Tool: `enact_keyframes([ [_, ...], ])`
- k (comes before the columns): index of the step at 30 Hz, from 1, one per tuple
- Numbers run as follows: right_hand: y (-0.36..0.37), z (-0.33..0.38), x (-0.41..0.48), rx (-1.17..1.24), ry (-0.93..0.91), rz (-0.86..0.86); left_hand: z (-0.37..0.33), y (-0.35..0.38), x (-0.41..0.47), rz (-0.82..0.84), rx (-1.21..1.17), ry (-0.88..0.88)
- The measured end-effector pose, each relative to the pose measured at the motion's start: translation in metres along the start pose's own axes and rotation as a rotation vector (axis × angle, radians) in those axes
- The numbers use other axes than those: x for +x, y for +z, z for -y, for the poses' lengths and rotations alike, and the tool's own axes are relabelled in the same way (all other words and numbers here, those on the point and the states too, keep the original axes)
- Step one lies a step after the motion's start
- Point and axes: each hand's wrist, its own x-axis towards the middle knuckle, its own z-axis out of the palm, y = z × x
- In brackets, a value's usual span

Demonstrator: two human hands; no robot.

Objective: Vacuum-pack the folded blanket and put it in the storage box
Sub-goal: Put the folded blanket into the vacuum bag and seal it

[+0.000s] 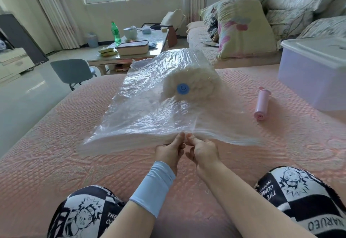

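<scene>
Lowest in the frame, your knees in the black-and-white printed trousers (84,213) fill both bottom corners. Your forearms run up between them, the left one in a pale blue sleeve (153,183). At lower centre your left hand (169,149) and right hand (203,149) meet, nearly touching. Each pinches the near edge (121,141) of the clear vacuum bag (146,110) between thumb and fingertips.

The bag lies on the pink bedspread (56,153). The folded blanket (194,77) sits inside it at mid-frame, toward the bag's right side, with the blue valve (183,88) over it facing you.

This looks like the sealing step, though I cannot tell whether any of the strip is closed yet. You are pinching at the middle, so work outward from there. Anchor with one hand and slide the other toward its corner, squeezing the two tracks hard together, then do the other half. The left stretch of the edge looks loose and rippled, so smooth it flat against the bedspread before you press it. Run over the whole strip a second time, because a small gap would likely let air back in.

The pink hand pump (261,105) lies just right of the bag, and the translucent storage box (314,73) stands at the right edge with its lid apparently on.
</scene>
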Motion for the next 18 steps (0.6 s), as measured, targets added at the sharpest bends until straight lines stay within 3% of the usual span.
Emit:
enact_keyframes([
  [6, -0.007, 0.009, 0.010, 0.035, 0.031, -0.123, -0.002, 0.002, 0.000, -0.034, -0.004, -0.019],
  [18, -0.043, 0.036, 0.028, 0.172, 0.052, -0.212, 0.000, -0.002, 0.007, -0.160, -0.061, -0.002],
])
